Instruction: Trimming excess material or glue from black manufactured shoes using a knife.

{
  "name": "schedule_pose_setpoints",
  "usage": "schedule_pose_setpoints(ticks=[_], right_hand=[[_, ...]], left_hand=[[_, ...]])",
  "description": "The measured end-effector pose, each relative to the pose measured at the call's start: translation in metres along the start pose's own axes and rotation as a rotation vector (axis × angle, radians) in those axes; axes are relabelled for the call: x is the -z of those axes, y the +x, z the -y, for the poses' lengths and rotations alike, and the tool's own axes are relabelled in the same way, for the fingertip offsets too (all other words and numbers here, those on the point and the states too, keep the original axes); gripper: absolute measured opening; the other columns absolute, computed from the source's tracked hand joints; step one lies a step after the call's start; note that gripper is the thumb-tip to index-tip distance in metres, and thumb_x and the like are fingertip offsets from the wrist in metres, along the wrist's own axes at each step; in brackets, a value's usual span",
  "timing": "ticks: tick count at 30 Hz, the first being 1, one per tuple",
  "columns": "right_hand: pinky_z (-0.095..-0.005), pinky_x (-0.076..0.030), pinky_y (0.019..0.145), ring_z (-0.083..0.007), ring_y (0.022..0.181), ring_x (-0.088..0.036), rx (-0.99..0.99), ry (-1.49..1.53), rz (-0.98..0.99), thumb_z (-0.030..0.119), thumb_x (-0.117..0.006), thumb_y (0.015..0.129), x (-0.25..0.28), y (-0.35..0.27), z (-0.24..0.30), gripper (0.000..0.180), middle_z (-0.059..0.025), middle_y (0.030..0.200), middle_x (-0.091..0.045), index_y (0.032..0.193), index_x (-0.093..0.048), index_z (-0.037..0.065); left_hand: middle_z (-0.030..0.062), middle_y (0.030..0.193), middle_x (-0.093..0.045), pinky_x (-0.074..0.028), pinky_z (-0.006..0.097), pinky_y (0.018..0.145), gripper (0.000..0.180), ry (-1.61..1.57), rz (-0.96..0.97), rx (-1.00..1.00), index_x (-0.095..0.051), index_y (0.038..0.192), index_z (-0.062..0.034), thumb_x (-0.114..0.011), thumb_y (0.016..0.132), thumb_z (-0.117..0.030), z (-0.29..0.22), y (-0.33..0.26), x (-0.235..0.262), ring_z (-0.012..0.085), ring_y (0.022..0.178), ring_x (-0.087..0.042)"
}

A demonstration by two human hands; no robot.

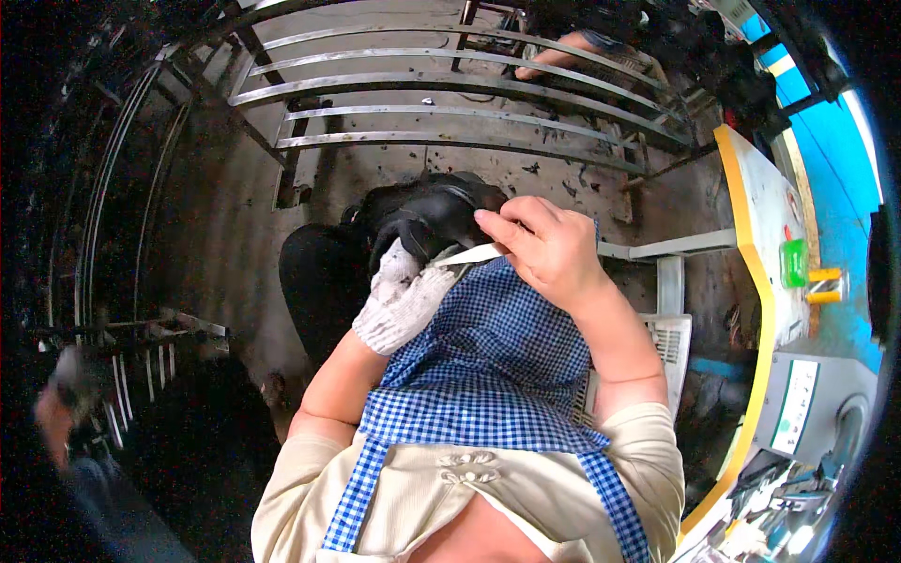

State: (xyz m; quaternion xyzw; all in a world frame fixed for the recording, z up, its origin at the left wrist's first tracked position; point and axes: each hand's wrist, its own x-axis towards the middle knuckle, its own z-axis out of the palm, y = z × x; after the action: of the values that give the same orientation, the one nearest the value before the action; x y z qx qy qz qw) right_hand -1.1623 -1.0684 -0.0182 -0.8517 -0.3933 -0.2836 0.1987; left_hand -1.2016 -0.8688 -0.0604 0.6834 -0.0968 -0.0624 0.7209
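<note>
The largest thing is the grey metal rack (pixel 450 103) with curved bars, lying on the floor at about 12 o'clock, well apart from the work. At 3 o'clock stands a table (pixel 751 281) with a yellow edge. In the centre, above the blue checked apron (pixel 497 366), is a black rubber-like part (pixel 427 216); the left hand (pixel 404 296), in a white knitted glove, is closed around its lower side. The bare right hand (pixel 549 244) pinches a thin pale blade-like strip (pixel 474 253), its tip touching the black part at 5 o'clock. I judge the step is trimming or scraping an edge. The next move needs a steady grip and a small stroke away from the gloved fingers.
</note>
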Motion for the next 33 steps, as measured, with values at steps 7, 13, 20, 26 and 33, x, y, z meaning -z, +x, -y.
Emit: schedule_pose_setpoints(ticks=[7, 13, 20, 26, 33], right_hand=[[-0.0307, -0.052, 0.055, -0.021, 0.069, -0.062, -0.013, -0.069, 0.064, 0.005, -0.069, 0.062, -0.009, 0.001, 0.006, 0.033, -0.0032, 0.09, -0.058, 0.094, -0.063, 0.012], [-0.0323, -0.051, 0.057, -0.0212, 0.073, -0.061, -0.014, -0.118, 0.111, 0.007, -0.066, 0.068, -0.016, -0.015, 0.001, 0.027, -0.0044, 0.096, -0.055, 0.094, -0.061, 0.01], [-0.0245, -0.04, 0.049, -0.0146, 0.058, -0.05, -0.586, 0.799, -0.314, 0.008, -0.055, 0.086, -0.054, -0.024, -0.004, 0.011, -0.0063, 0.09, -0.052, 0.096, -0.053, 0.007], [-0.0191, -0.028, 0.041, -0.0062, 0.048, -0.038, -1.001, 1.461, -0.682, 0.016, -0.048, 0.095, -0.06, -0.043, -0.002, 0.012, -0.0049, 0.093, -0.051, 0.099, -0.052, 0.006], [-0.0192, -0.03, 0.035, -0.0079, 0.04, -0.041, -0.705, 1.68, -0.558, 0.009, -0.049, 0.093, -0.028, -0.045, 0.002, 0.011, -0.0114, 0.087, -0.059, 0.104, -0.052, 0.008]], left_hand=[[0.0076, 0.109, -0.06, -0.045, 0.031, 0.088, 0.036, 0.179, 0.001, -0.004, -0.053, 0.118, -0.0045, -0.058, 0.083, -0.005, -0.008, -0.002, 0.001, 0.0177, 0.1, -0.056], [0.0082, 0.111, -0.06, -0.045, 0.032, 0.089, 0.034, 0.307, 0.025, -0.017, -0.056, 0.115, -0.0045, -0.061, 0.082, -0.011, -0.003, 0.001, -0.003, 0.0193, 0.099, -0.057], [0.0063, 0.113, -0.059, -0.044, 0.029, 0.089, 0.031, -0.046, -0.033, 0.144, -0.055, 0.12, -0.0058, -0.055, 0.089, -0.01, 0.011, 0.001, -0.001, 0.0157, 0.102, -0.054], [0.0062, 0.121, -0.055, -0.043, 0.03, 0.093, 0.042, -0.208, 0.097, 0.056, -0.046, 0.128, -0.0036, -0.057, 0.088, -0.011, 0.004, 0.004, -0.007, 0.0161, 0.107, -0.052], [0.0096, 0.121, -0.056, -0.045, 0.031, 0.093, 0.039, 0.167, 0.013, 0.102, -0.05, 0.125, -0.004, -0.053, 0.087, 0.001, -0.002, 0.006, -0.001, 0.0202, 0.108, -0.055]])
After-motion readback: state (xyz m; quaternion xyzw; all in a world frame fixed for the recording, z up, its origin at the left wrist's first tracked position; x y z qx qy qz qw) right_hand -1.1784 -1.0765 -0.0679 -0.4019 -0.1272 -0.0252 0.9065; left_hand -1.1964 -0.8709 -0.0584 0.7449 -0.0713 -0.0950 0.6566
